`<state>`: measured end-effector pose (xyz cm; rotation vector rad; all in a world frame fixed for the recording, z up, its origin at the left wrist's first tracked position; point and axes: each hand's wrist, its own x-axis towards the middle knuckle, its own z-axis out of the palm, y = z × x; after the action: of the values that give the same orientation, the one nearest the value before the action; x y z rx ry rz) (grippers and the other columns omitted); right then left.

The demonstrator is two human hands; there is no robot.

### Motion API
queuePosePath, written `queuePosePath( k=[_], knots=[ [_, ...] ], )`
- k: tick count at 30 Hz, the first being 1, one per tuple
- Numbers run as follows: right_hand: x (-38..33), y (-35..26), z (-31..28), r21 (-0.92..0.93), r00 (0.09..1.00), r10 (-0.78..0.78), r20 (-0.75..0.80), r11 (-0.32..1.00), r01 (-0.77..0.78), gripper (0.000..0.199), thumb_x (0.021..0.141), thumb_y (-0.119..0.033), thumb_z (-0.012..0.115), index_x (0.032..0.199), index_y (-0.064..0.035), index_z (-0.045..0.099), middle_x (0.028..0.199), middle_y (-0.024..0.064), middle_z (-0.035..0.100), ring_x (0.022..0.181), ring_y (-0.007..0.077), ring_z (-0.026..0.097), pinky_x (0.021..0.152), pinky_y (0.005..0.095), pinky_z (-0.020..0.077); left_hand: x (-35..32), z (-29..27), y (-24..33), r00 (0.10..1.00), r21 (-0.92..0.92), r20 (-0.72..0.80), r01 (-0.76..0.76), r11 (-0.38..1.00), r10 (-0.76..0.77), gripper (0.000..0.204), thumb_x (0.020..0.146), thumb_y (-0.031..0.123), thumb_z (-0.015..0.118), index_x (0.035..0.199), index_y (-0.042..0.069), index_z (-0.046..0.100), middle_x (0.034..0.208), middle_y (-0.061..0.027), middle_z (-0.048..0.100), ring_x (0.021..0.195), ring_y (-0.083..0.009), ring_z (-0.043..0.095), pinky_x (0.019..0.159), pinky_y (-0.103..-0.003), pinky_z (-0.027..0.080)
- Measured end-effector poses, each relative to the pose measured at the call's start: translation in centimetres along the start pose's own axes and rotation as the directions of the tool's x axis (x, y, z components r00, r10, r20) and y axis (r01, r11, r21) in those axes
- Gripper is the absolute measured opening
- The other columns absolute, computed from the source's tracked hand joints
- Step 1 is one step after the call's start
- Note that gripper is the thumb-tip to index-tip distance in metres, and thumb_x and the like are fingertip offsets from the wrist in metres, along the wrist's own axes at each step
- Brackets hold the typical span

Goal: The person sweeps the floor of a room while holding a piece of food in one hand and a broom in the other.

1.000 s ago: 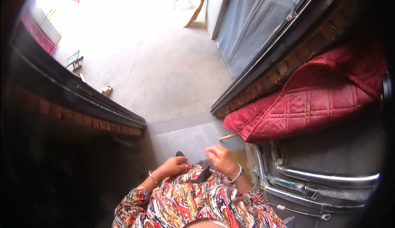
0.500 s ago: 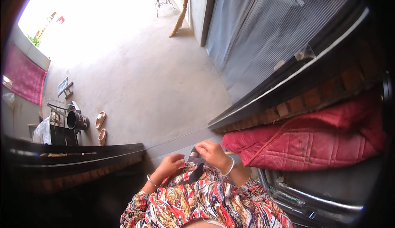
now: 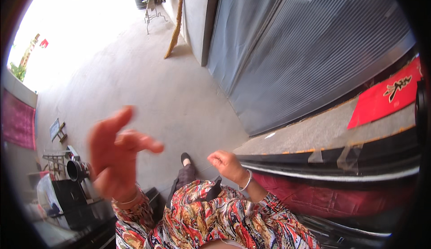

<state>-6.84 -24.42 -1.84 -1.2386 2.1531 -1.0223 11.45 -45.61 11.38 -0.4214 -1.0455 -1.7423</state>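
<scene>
My left hand (image 3: 119, 157) is raised in front of me at the left, blurred by motion, with its fingers apart and nothing between them. A bangle sits at that wrist. My right hand (image 3: 224, 164) hangs near my waist, its fingers curled together and no object showing in them; a silver bangle (image 3: 246, 180) circles the wrist. Below the hands are my patterned top (image 3: 211, 215) and one foot in a dark shoe (image 3: 184, 158) on the concrete floor (image 3: 148, 82). Closest to the right hand is the dark door frame edge (image 3: 287, 169).
Corrugated translucent panels (image 3: 310, 60) stand at the right above a ledge with a red paper sheet (image 3: 372, 98). Red quilted cloth (image 3: 323, 197) lies below. At the left are a black bucket (image 3: 77, 171) and a small stool (image 3: 57, 131). A long yellowish broom-like object (image 3: 176, 26) leans on the far wall.
My left hand has risen from my waist toward the left and opened out. The right hand stays near the waist. I have stepped forward through the doorway, and one foot shows ahead.
</scene>
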Motion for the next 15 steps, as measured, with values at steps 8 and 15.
queuePosePath(
  k=[8, 15],
  knots=[
    [5.1, -1.9, -4.3, 0.003, 0.981, -0.144, -0.133, 0.989, 0.146, 0.011, 0.088, -0.010, 0.061, 0.091, 0.0007, 0.064, 0.077, 0.0103, 0.065, 0.069, 0.0141, 0.060, 0.063, 0.0271, 0.0480, 6.2, 4.0, 3.9, 0.919, 0.131, 0.207, -0.364, 0.922, 0.334, 0.047, 0.093, 0.022, 0.047, 0.132, -0.004, 0.041, 0.130, -0.0228, 0.049, 0.103, -0.0310, 0.060, 0.086, -0.042, 0.050],
    [13.5, 1.2, -11.6, 0.049, 0.971, -0.047, -0.234, 0.997, 0.060, 0.011, 0.086, -0.010, 0.060, 0.087, 0.0004, 0.062, 0.077, 0.0145, 0.064, 0.068, 0.0256, 0.062, 0.061, 0.0316, 0.0474, 12.8, 1.1, -4.0, 0.953, 0.120, 0.180, -0.267, 0.956, 0.244, 0.049, 0.093, 0.025, 0.048, 0.132, -0.003, 0.040, 0.131, -0.0233, 0.047, 0.104, -0.0309, 0.059, 0.087, -0.043, 0.050]
  ],
)
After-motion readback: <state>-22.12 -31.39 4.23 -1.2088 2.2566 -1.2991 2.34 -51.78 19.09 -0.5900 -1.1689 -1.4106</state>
